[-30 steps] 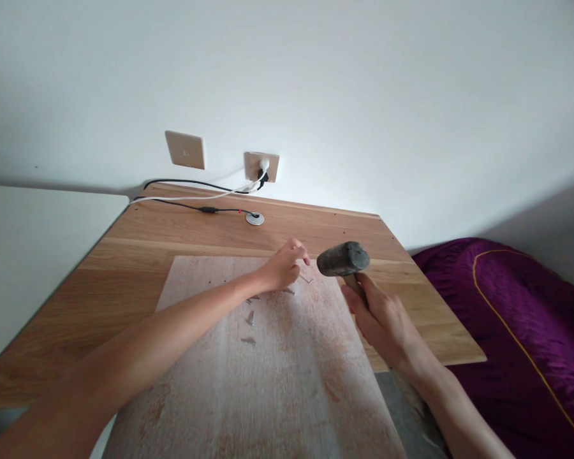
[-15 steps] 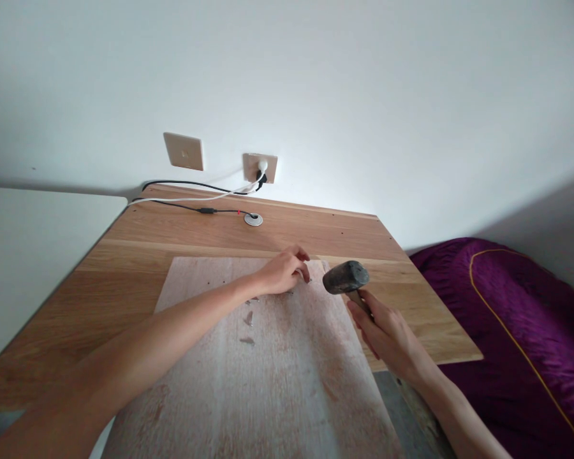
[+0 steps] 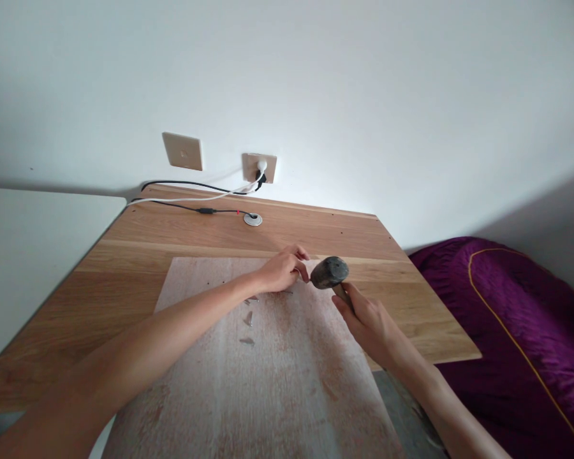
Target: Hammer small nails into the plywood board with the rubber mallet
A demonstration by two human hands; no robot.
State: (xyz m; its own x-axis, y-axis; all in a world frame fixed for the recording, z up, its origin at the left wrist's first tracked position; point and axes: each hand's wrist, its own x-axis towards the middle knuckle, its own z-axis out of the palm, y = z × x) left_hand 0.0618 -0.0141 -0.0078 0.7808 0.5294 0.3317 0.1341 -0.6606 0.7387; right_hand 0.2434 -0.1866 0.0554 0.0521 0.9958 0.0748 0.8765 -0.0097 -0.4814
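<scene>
The right hand (image 3: 366, 315) is wrapped firmly around the short brown handle of a dark grey mallet with a thick cylindrical head (image 3: 330, 273), which projects beyond the thumb side of the grip and hovers just beside the left fingertips. The left hand (image 3: 284, 269) bends its fingers down near the far right corner of a pale, whitish-brown rectangular wooden board (image 3: 277, 389), though whether they pinch anything cannot be told, and small silvery metal nails (image 3: 249, 320) sit on that board below the left wrist, well apart from the right hand's grip.
</scene>
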